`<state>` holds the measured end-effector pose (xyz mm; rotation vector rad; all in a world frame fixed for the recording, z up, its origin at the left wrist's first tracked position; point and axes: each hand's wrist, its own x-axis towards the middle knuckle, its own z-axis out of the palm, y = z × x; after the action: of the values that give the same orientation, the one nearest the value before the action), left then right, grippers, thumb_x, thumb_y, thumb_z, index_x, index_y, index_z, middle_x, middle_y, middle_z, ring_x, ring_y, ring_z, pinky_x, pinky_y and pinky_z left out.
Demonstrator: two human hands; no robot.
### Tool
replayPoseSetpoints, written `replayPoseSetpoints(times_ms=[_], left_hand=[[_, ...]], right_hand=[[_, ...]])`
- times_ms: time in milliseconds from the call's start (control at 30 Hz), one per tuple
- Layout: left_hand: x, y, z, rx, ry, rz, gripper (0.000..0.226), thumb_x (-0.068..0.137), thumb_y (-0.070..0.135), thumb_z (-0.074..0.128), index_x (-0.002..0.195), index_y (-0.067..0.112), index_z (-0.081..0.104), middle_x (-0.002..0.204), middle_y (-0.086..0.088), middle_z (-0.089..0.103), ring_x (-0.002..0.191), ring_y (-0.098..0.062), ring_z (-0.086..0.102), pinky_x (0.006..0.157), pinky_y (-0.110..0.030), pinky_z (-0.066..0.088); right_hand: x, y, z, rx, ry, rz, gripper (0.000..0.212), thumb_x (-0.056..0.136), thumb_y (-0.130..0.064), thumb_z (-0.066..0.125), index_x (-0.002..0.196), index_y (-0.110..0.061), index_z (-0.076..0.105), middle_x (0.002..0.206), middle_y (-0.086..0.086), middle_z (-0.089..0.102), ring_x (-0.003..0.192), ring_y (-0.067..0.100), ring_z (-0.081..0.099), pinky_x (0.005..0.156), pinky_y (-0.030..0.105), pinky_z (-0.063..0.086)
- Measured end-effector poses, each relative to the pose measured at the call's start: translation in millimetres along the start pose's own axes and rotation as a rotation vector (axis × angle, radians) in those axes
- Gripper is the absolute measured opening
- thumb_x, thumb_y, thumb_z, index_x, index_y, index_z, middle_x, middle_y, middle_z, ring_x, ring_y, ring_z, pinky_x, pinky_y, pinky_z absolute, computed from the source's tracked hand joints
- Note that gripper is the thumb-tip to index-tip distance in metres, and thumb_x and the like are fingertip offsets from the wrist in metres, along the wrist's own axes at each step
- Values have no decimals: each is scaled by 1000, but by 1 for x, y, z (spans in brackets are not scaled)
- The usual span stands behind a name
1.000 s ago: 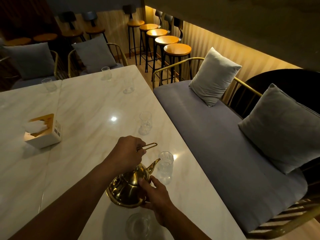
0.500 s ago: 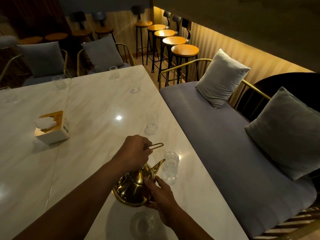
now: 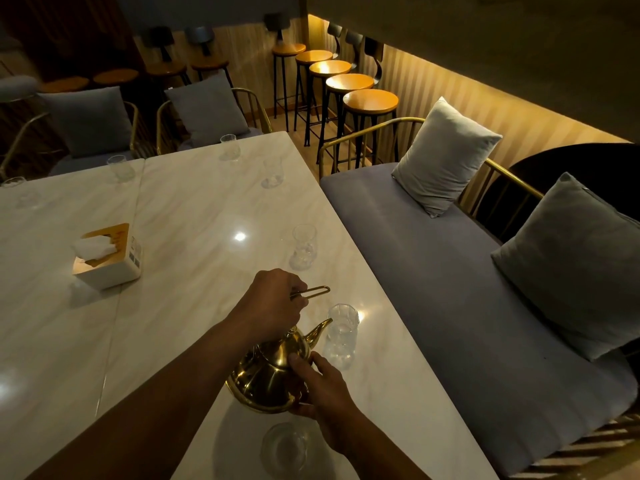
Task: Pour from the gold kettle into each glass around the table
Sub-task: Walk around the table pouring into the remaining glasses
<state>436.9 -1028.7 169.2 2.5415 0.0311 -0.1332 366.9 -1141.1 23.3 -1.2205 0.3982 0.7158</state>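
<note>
On the marble surface, a glass is set just right of the left grip, a second glass beyond it, a tissue box well left.

One wide-angle camera sits at head height over the near end of the marble surface, looking forward and steeply down. It faces along the surface's length, close to its near right edge, with the sofa at right and bar stools far behind.
</note>
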Motion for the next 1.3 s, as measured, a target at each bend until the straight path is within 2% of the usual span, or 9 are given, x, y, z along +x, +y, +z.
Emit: replayPoseSetpoints(times_ms=[133,300,433,633,800,967,1067,1167,1300], left_hand=[[0,1,1,5,4,-6,34,87,18,70,121,11,67,115,-9,71,94,-17,68,83,-22,51],[0,2,1,10,-8,-15,35,87,17,70,121,11,67,114,-9,71,85,-18,70,83,-27,56],[1,5,3,-1,-8,-29,35,87,17,70,121,10,67,114,-9,71,82,-16,68,80,-24,54],[-2,7,5,-16,9,-65,34,87,18,70,120,12,68,115,-7,71,96,-13,67,81,-18,48],[-8,7,3,-41,22,-118,32,87,17,69,118,17,67,114,-3,70,91,-7,60,76,-17,44],[-17,8,1,-37,83,-174,30,86,20,70,115,23,67,100,4,68,94,-13,63,79,-25,49],[-25,10,5,-39,119,-174,32,82,19,75,113,24,67,96,5,69,91,-12,64,78,-25,51],[-37,10,9,-56,164,-155,34,81,18,76,113,24,66,90,12,67,85,-8,65,72,-17,49],[-47,16,7,-36,266,-81,35,85,16,71,119,19,64,101,2,70,84,-10,64,73,-15,47]], right_hand=[[0,0,-2,-2,-3,9,61,77,-56,78,129,-31,59,124,3,70,111,27,67,85,44,63],[-2,-3,-5,-2,-21,12,49,80,-52,76,122,-31,63,115,1,75,106,24,70,84,44,63],[-1,-5,-9,-10,-28,19,47,80,-50,76,121,-30,64,114,1,74,105,24,70,86,45,62],[1,-8,-14,-39,-28,23,62,72,-55,81,126,-32,59,117,1,72,103,20,71,81,42,63],[4,-13,-23,-101,-23,-10,65,76,-50,80,133,-30,54,118,3,69,104,20,69,85,45,63],[8,-20,-32,-226,-14,-132,102,51,-75,81,139,-41,42,132,3,60,114,21,63,93,46,60],[6,-24,-38,-298,-37,-197,90,70,-63,78,145,-38,36,139,4,55,111,16,59,95,41,59],[-2,-28,-43,-370,-38,-237,83,78,-56,75,147,-36,34,142,1,52,105,10,55,81,22,56],[-18,-50,-45,-375,-87,-278,76,79,-52,76,144,-37,38,140,-2,53,106,8,53,86,26,52]])
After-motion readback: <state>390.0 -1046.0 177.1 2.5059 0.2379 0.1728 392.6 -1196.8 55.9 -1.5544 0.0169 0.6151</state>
